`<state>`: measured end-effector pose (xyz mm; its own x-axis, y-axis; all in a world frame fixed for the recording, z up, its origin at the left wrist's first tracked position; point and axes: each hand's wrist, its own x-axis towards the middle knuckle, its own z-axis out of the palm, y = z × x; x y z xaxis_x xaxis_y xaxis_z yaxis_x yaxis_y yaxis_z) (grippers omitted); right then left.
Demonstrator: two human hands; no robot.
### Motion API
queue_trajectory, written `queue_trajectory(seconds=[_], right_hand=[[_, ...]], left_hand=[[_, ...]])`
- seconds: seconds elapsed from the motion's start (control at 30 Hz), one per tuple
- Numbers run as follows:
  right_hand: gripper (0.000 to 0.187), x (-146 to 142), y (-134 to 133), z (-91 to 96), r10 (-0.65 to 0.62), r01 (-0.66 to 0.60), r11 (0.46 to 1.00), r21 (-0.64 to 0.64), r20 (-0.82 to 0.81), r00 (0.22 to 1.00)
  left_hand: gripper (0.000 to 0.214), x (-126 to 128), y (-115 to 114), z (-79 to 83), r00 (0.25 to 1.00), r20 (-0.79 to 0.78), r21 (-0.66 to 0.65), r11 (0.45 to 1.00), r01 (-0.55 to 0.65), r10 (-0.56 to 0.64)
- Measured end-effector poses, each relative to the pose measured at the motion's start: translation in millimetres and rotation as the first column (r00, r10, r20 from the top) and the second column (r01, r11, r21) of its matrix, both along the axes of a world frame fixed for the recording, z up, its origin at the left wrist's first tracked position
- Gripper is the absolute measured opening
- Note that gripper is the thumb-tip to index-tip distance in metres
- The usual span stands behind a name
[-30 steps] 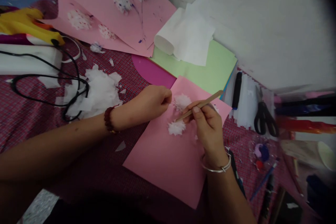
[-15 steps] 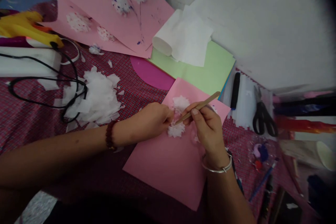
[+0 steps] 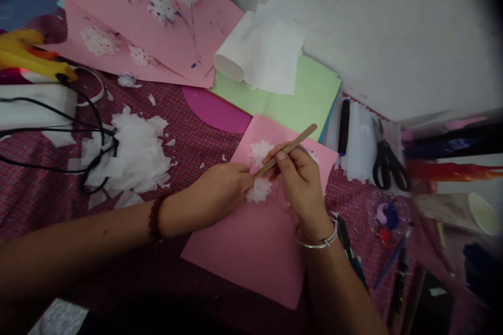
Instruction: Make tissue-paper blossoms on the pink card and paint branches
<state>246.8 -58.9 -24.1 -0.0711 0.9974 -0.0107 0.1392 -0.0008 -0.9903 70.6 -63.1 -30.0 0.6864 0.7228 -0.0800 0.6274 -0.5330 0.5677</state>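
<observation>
A red checked tablecloth covers the work surface. At its far left lie overlapping pink sheets bearing white paper pom-poms dotted with dark and red spots. The working pink sheet lies before the person, set at an angle, both hands over it. Beyond it is light green paper, partly covered by a curled white paper roll. A heap of cut white paper pieces lies well to the left, with a black cord looped over its near side.

The left hand reaches in from the left, fingers curled together beside the lower white paper tuft; whether they pinch anything cannot be determined. The right hand pinches a flat wooden craft stick between thumb and fingers. The stick is tilted, upper end to the right, lower end just by the left fingertips, near the lower tuft.

A yellow glue gun is at the left edge. Black-handled scissors lie right of the working sheet. The upper white paper tuft sits on that sheet, beside the right fingers. A black marker lies left of the scissors.
</observation>
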Motion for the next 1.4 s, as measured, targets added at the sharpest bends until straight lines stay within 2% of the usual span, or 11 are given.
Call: queue_trajectory(seconds=[0.2, 0.4, 0.57, 0.73, 0.9, 1.0, 1.07, 1.17, 1.23, 1.3, 1.4], right_hand=[[0.017, -1, 2, -2.7, 0.108, -0.106, 0.994, -0.039, 0.083, 0.991], [0.019, -1, 1, -0.8, 0.155, -0.16, 0.987, 0.014, 0.173, 0.973], [0.018, -2, 0, 1.0, 0.167, -0.193, 0.979, 0.064, 0.294, 0.941], [0.018, -7, 1, 6.5, 0.212, -0.29, 0.949, 0.124, 0.432, 0.877], [0.018, -15, 4, 4.5, 0.227, -0.319, 0.939, 0.131, 0.46, 0.858], [0.017, -19, 4, -0.5, 0.187, -0.274, 0.952, 0.137, 0.447, 0.875], [0.017, -19, 3, -2.1, 0.119, -0.184, 0.972, 0.143, 0.374, 0.92], [0.017, -12, 1, -1.1, -0.074, 0.057, 0.99, 0.132, 0.13, 0.989], [0.017, -6, 2, -0.3, -0.187, 0.188, 0.975, 0.114, -0.025, 0.982], [0.017, -2, 3, -0.9, -0.23, 0.241, 0.965, 0.103, -0.11, 0.967], [0.017, 0, 5, -2.8, -0.23, 0.242, 0.966, 0.09, -0.124, 0.965]], left_hand=[[0.019, 1, 0, 4.2, 0.999, 0.052, 0.012, 1.0, 0.007, -0.008], [0.014, -3, 11, 8.6, 0.973, 0.142, -0.13, 0.978, -0.163, 0.181], [0.014, -3, 18, 0.3, 0.961, 0.236, -0.131, 0.985, -0.112, 0.141], [0.012, -3, 21, -7.4, 0.955, 0.27, -0.156, 0.984, -0.082, 0.123], [0.01, -4, 23, -16.0, 0.947, 0.293, -0.156, 0.984, -0.086, 0.129], [0.013, -4, 24, -17.2, 0.943, 0.31, -0.172, 0.983, -0.069, 0.12], [0.013, -5, 26, -16.4, 0.944, 0.302, -0.189, 0.979, -0.074, 0.129], [0.012, -6, 28, -14.8, 0.949, 0.274, -0.234, 0.968, -0.088, 0.153], [0.012, -6, 29, -13.7, 0.95, 0.261, -0.27, 0.958, -0.099, 0.172], [0.013, -7, 29, -12.9, 0.949, 0.255, -0.3, 0.948, -0.106, 0.187], [0.013, -7, 29, -12.9, 0.944, 0.264, -0.307, 0.945, -0.111, 0.197]])
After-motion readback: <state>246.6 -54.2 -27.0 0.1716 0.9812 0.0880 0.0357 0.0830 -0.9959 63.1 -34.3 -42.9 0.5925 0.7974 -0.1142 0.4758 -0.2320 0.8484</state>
